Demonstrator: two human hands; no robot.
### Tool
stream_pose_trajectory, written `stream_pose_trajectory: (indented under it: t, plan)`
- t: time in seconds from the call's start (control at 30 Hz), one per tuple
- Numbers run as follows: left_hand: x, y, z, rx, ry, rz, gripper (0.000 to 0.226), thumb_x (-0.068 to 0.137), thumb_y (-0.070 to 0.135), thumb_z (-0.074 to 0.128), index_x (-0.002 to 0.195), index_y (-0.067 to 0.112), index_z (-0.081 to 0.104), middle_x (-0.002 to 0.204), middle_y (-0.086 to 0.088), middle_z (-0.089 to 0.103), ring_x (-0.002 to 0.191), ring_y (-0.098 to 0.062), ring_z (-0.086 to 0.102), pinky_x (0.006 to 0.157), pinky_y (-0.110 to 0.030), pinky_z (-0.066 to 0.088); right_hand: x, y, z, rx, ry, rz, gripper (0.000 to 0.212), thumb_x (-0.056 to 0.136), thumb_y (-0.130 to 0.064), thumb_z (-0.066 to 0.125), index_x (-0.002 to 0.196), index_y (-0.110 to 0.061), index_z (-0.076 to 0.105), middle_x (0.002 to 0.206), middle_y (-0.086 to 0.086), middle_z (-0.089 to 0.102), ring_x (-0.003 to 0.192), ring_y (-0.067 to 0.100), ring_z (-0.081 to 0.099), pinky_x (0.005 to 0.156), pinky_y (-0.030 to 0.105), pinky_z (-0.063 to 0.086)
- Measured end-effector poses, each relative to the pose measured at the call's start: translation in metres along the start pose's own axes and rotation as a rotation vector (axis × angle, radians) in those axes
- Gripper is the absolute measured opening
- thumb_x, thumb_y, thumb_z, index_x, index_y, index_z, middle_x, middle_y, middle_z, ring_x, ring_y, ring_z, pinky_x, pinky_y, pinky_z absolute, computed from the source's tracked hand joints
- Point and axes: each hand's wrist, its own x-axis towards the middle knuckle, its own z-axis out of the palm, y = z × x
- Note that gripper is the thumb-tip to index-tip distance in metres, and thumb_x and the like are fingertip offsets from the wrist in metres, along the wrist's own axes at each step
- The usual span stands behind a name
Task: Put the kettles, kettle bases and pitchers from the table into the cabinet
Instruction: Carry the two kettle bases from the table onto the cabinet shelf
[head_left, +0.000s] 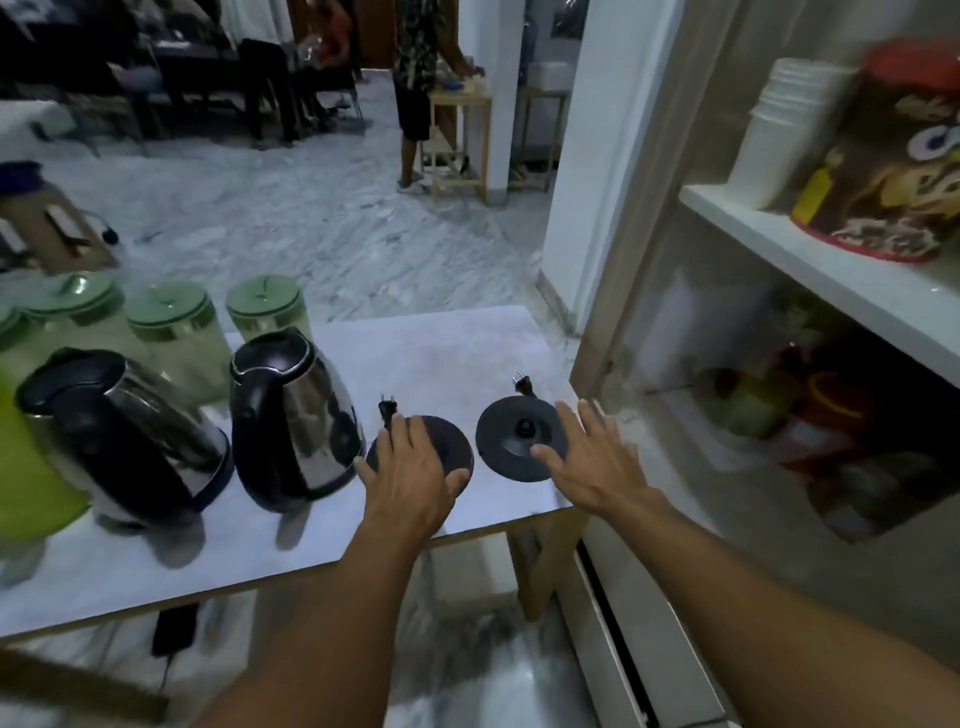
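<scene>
Two steel kettles with black handles stand on the white table (457, 348), one at the left (130, 431) and one beside it (296, 421). Behind them are several pitchers with green lids, the nearest (267, 312). Two black round kettle bases lie at the table's right end. My left hand (410, 473) lies spread on the left base (452, 441), fingers apart. My right hand (592, 457) hovers open over the right edge of the right base (511, 441). Each base has a plug lying behind it. The cabinet (779, 249) stands open at the right.
The cabinet's upper shelf holds stacked white cups (784, 130) and a printed snack bag (893, 156); the lower shelf holds coloured containers (810, 415). A lime-green object (31, 467) sits at the table's left. A person (421, 78) stands by a wooden stand in the background.
</scene>
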Motion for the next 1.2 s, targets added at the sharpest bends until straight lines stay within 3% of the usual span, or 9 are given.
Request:
stream_pose_trajectory:
  t: [0.23,0.4,0.53,0.6,0.7,0.83,0.97,1.2]
  plan:
    - [0.048,-0.026,0.052,0.11,-0.109,0.001,0.124,0.073,0.056,0.076,0.155,0.01,-0.004,0.165,-0.005,-0.01,0.151,-0.032,0.0,0.115,-0.063,0.018,0.063,0.007,0.064,-0.045,-0.12,-0.025,0.093,0.086,-0.067,0.052,0.156,-0.031,0.002,0.165,-0.002,-0.011,0.15,0.037,0.003,0.114,0.06,0.018]
    - [0.084,-0.032,0.065,0.202,-0.3,0.066,0.138,0.062,0.054,0.085,0.155,0.015,-0.011,0.163,0.0,-0.018,0.151,-0.032,-0.009,0.113,-0.066,0.018,0.099,0.005,0.083,-0.031,-0.174,-0.061,0.109,0.076,-0.065,0.065,0.156,-0.032,-0.002,0.164,-0.008,-0.012,0.15,0.037,0.001,0.11,0.063,0.023]
    - [0.095,-0.029,0.066,0.243,-0.35,0.086,0.124,0.061,0.052,0.086,0.153,0.012,0.012,0.157,-0.005,0.012,0.143,-0.033,0.013,0.105,-0.06,0.036,0.108,-0.001,0.09,-0.025,-0.105,-0.109,0.108,0.075,-0.059,0.069,0.156,-0.019,0.01,0.162,0.001,0.015,0.147,0.034,0.016,0.112,0.054,0.03]
    - [0.096,-0.027,0.063,0.243,-0.326,0.102,0.108,0.062,0.048,0.085,0.145,0.01,0.027,0.146,-0.009,0.021,0.136,-0.033,0.022,0.099,-0.053,0.041,0.109,-0.003,0.089,-0.045,-0.055,-0.145,0.105,0.072,-0.056,0.072,0.153,-0.013,0.019,0.154,0.005,0.028,0.139,0.032,0.029,0.105,0.045,0.04]
    - [0.093,-0.026,0.064,0.198,-0.251,0.112,0.079,0.064,0.036,0.081,0.127,0.009,0.04,0.129,-0.012,0.031,0.123,-0.032,0.031,0.09,-0.045,0.046,0.108,-0.007,0.085,-0.058,-0.049,-0.157,0.099,0.071,-0.051,0.073,0.148,-0.01,0.026,0.144,0.006,0.036,0.129,0.032,0.034,0.096,0.039,0.043]
    - [0.091,-0.027,0.064,0.171,-0.234,0.096,0.065,0.067,0.027,0.078,0.116,0.007,0.041,0.12,-0.013,0.036,0.116,-0.032,0.035,0.092,-0.039,0.047,0.107,-0.011,0.083,-0.093,-0.039,-0.165,0.09,0.068,-0.051,0.074,0.138,-0.008,0.037,0.133,0.008,0.042,0.12,0.03,0.038,0.095,0.036,0.04]
    - [0.087,-0.027,0.059,0.205,-0.21,0.112,0.063,0.066,0.026,0.077,0.114,0.006,0.042,0.118,-0.014,0.038,0.113,-0.031,0.037,0.092,-0.034,0.046,0.103,-0.014,0.081,-0.106,-0.028,-0.169,0.078,0.065,-0.05,0.077,0.123,-0.007,0.047,0.121,0.008,0.046,0.11,0.026,0.042,0.085,0.029,0.037]
    - [0.077,-0.028,0.054,0.274,-0.196,0.207,0.064,0.07,0.029,0.077,0.117,0.002,0.044,0.119,-0.016,0.043,0.112,-0.031,0.041,0.092,-0.033,0.042,0.088,-0.017,0.08,-0.136,-0.035,-0.177,0.077,0.066,-0.048,0.077,0.124,-0.009,0.046,0.122,0.009,0.045,0.111,0.026,0.041,0.084,0.03,0.039]
